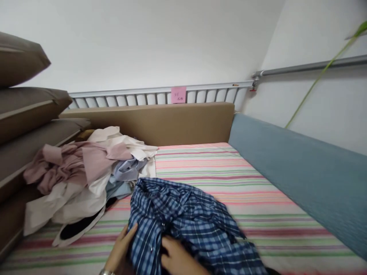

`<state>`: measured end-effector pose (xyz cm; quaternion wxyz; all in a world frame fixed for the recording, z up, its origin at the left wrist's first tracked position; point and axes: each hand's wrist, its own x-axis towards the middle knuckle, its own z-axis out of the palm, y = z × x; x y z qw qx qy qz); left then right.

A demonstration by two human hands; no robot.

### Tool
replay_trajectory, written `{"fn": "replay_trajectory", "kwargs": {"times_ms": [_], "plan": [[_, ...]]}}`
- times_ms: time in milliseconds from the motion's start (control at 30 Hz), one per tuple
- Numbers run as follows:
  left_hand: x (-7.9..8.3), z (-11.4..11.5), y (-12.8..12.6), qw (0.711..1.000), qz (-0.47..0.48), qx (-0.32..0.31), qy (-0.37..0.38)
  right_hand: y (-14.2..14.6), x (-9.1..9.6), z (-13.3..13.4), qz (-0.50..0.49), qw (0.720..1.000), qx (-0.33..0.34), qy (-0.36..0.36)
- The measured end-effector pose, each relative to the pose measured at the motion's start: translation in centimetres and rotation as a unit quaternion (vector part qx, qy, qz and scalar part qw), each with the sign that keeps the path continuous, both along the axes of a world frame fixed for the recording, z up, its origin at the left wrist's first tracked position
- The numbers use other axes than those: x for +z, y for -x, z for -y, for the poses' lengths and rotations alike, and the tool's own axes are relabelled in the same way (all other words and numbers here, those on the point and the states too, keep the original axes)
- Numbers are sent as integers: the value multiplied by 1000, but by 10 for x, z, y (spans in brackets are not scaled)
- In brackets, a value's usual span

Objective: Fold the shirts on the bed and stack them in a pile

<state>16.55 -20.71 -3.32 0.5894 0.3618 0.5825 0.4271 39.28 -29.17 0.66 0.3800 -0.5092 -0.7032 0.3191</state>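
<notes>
A blue plaid button-up shirt (189, 214) lies crumpled in front of me on a striped sheet, its collar end pointing away. Small buttons show down its front edge. At the shirt's left side is my left hand (122, 246), fingers stretched out and touching the fabric, with a metal band at the wrist. My right hand (176, 254) reaches into the front opening, its fingers curled closed on the shirt's fabric; the fingertips are partly hidden in the folds. The lower part of the shirt runs out of view at the bottom.
A heap of clothes (83, 164), pink, white and light blue, lies at left beside stacked brown cushions (31, 103). A tan board (160, 124) stands behind the striped sheet (206, 164), a blue-grey padded panel (301, 172) at right. A pink note (178, 94) hangs on the radiator (120, 100).
</notes>
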Motion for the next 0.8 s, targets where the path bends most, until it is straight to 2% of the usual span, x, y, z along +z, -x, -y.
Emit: {"fn": "replay_trajectory", "kwargs": {"times_ms": [67,100,167,233,300,400,467,500,533,567,667,733,800], "plan": [[-2,4,16,1000,-9,15,-5,-25,-9,-2,-11,999,-33,25],[2,5,25,999,-27,24,-7,-46,-15,2,-8,996,-80,30],[15,7,38,993,-97,61,-42,-96,-28,18,24,974,-224,15],[29,15,39,968,-197,79,-135,-141,-43,39,81,937,-339,-15],[40,28,21,924,-291,21,-248,-164,-56,55,107,912,-395,-7],[50,43,-28,831,-425,-105,-343,-153,-69,63,152,913,-377,24],[53,38,-56,778,-507,-152,-338,-131,-71,59,188,913,-361,21],[54,31,-65,773,-526,-163,-315,-120,-71,57,194,911,-363,15],[54,22,-69,785,-524,-169,-283,-113,-71,54,187,911,-367,10],[54,11,-68,809,-504,-170,-251,-108,-70,50,170,915,-366,8],[54,-22,-48,889,-394,-146,-184,-117,-62,40,128,927,-353,6],[60,-40,-29,919,-332,-115,-178,-138,-47,31,126,926,-355,-3],[73,-54,-14,947,-256,-73,-178,-162,-18,20,134,919,-370,-17]]}}
